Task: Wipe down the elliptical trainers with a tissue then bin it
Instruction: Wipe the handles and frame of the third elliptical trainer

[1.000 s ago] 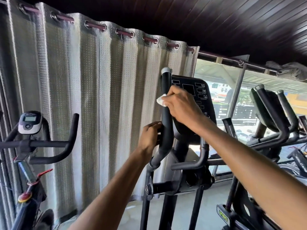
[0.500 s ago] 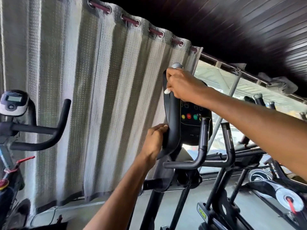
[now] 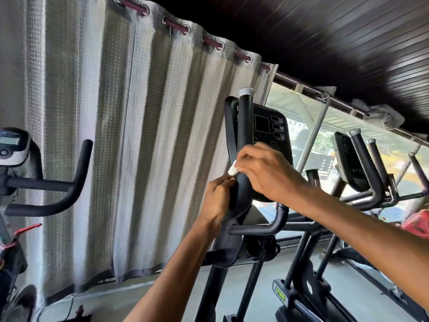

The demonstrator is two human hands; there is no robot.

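Two hands are on the tall black handle (image 3: 245,122) of the near elliptical trainer (image 3: 253,229): the right hand (image 3: 267,173) curls round it and presses a small white tissue (image 3: 232,170) on its left side, and the left hand (image 3: 217,201) grips the handle just below. The right hand hides the low part of the dark screen panel (image 3: 271,129) behind the handle. A grey curtain (image 3: 139,135) hangs behind, a bike's handlebar (image 3: 69,189) sticks out on the left, and another elliptical trainer (image 3: 362,163) stands on the right.

A crumpled white tissue (image 3: 232,170), pinched in the right hand (image 3: 267,173), presses against a black elliptical's (image 3: 269,133) upright handle (image 3: 245,122). A second elliptical (image 3: 348,159) stands to its right.
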